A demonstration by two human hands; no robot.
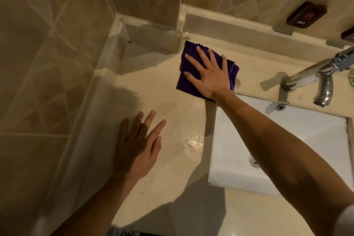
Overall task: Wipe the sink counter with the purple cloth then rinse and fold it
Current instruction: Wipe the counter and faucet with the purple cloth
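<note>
1. We are pressing our right hand (209, 74) flat on the purple cloth (188, 82), fingers spread apart and laid across the top of it, not curled around any edge.
2. We are judging the cloth to be soft, light and limp, folded into a rough square. It looks likely to bunch or slide under the palm, so flat, even pressure suits the wiping better than a pinch.
3. For the rinse, we are expecting to gather it by a free edge or corner, or scoop the whole pad into the palm. Once wet it will probably be heavier and will drip.
4. The cloth is lying on the sink counter (153, 97), near the back wall corner and just left of the basin (287, 140). It is sitting directly under our right hand, its far and left edges showing past the fingertips.
5. We are resting our left hand (137, 149) open on the counter nearer to us, fingers loosely spread, holding nothing and well apart from the cloth.
6. A wet patch (193, 142) is glistening between that hand and the basin.
</note>
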